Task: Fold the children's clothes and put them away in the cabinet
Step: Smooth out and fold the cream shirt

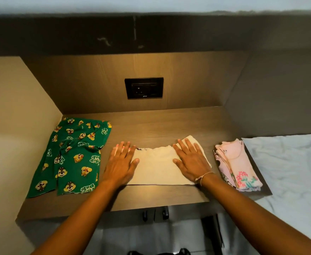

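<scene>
A cream garment [157, 167], folded into a rectangle, lies in the middle of the wooden counter [151, 126]. My left hand [121, 161] rests flat on its left edge with fingers spread. My right hand [190, 159] presses flat on its right side, fingers apart. Green trousers [72, 157] with a cartoon chipmunk print lie unfolded at the left of the counter. A stack of folded pink clothes [237, 166] sits at the counter's right end.
A black socket plate [144, 87] is on the back panel. Side walls close in the counter's left and right. A bed with a pale sheet [289, 162] adjoins the right. Two dark cabinet handles [154, 215] hang below the counter's front edge.
</scene>
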Available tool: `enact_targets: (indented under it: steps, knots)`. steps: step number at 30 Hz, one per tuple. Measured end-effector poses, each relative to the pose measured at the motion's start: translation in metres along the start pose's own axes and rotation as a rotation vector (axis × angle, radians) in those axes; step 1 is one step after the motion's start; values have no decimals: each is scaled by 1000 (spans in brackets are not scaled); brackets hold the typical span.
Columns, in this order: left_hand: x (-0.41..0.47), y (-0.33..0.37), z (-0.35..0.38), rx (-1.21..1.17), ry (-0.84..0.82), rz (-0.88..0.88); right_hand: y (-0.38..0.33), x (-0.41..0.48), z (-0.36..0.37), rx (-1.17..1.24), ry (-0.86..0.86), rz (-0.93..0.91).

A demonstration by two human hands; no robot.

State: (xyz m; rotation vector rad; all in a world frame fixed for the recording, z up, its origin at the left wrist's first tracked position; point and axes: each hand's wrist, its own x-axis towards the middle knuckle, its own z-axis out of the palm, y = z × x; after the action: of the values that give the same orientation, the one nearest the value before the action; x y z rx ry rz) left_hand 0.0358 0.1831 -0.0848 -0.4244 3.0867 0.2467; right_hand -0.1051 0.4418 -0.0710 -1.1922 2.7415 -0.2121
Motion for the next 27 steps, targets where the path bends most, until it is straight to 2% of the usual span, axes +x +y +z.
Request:
enact_targets:
  steps: [3, 6, 10, 14, 16, 18, 20, 22, 24, 27]
  knots:
    - [-6, -12, 3, -7, 31, -62, 16, 4, 0, -47, -1, 41]
    - [8, -19, -16, 56, 31, -8, 27, 24, -26, -133, -80, -1]
    - [40, -29, -53, 139, -163, 4, 46, 48, -57, -159, -241, 29]
    - [54, -22, -66, 170, -317, 31, 45, 56, -58, -57, -298, 80]
    - [52, -18, -70, 210, -285, 59, 44, 56, -59, -3, -308, 96]
    - [44, -18, -73, 174, -153, 78, 43, 47, -62, 97, -265, 103]
    - [27, -19, -73, 106, 40, 111, 39, 31, -65, 110, -136, 63]
    - [8, -22, -67, 59, 184, 138, 34, 10, -62, 20, 24, -19]
    - [-13, -23, -59, 61, 131, 124, 33, -9, -56, -23, 28, -80]
    - [-36, -19, -47, 97, -16, 55, 33, -26, -54, -72, -188, -76]
